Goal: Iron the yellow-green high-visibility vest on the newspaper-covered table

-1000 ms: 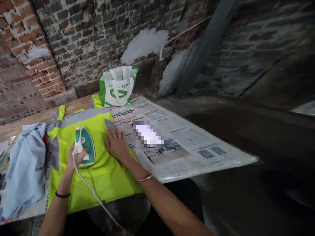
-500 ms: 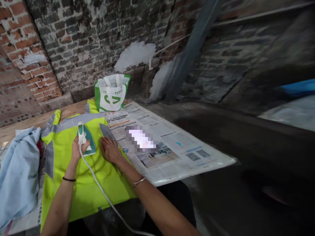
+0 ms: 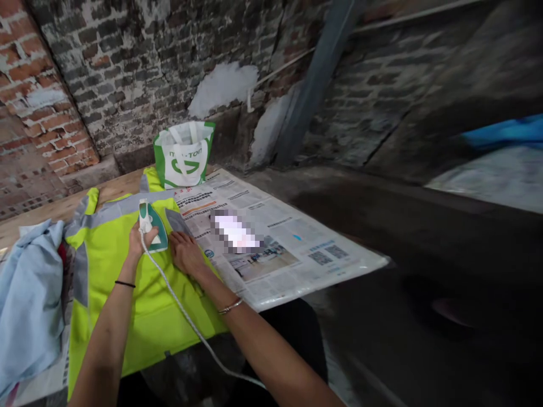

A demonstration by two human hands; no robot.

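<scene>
A yellow-green garment with grey bands lies spread over the table in front of me. My left hand is wrapped round the handle of a white and green clothes iron, whose soleplate rests on the cloth. From the iron's rear a pale cord runs down toward my right forearm. Just right of the iron, my right hand lies on the garment's edge with its fingers stretched out, holding nothing.
Newspaper under a clear sheet covers the table to the right, with a pixelated bright object on it. A green and white bag stands at the back. Light blue cloth lies at the left. A brick wall rises behind.
The iron in my left hand has moved right and slightly away from me over the garment, closer to my right hand. The whole view has shifted a little.
</scene>
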